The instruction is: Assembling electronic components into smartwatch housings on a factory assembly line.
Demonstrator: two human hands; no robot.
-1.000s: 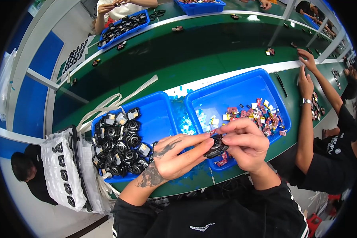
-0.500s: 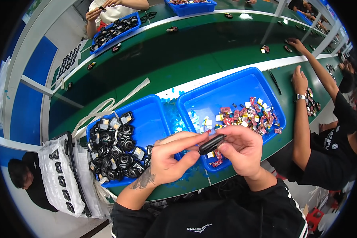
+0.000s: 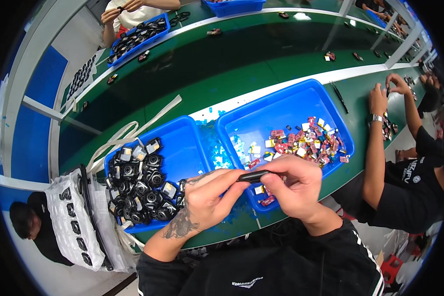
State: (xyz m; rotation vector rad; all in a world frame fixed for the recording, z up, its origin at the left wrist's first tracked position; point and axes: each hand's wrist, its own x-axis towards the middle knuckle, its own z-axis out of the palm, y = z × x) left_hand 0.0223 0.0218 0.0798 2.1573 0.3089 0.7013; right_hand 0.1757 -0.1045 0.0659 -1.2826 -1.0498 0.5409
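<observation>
A small black smartwatch case [image 3: 253, 176], seen edge-on, is held level between both hands, above the near part of the two blue bins. My left hand [image 3: 209, 193] pinches its left end between thumb and fingers. At the other end, the thumb and curled fingers of my right hand [image 3: 296, 191] grip the case. Black watch cases with round backs [image 3: 133, 185] fill much of the left blue bin [image 3: 185, 143]. Small red and yellow parts with white tabs [image 3: 308, 143] lie heaped in the right blue bin [image 3: 281, 106], partly behind my right hand.
Loose white straps [image 3: 155, 118] lie beside the left bin. A white tray of watch cases [image 3: 74, 222] stands at the left edge. Dark tweezers [image 3: 339, 97] rest right of the bins. Beyond runs a green belt [image 3: 207, 64] with scattered parts; a co-worker's arms [image 3: 375, 163] are at the right.
Both hands have turned the watch case from tilted to nearly level and shifted it slightly left. The co-worker at the right has drawn an outstretched hand back toward the other hand.
</observation>
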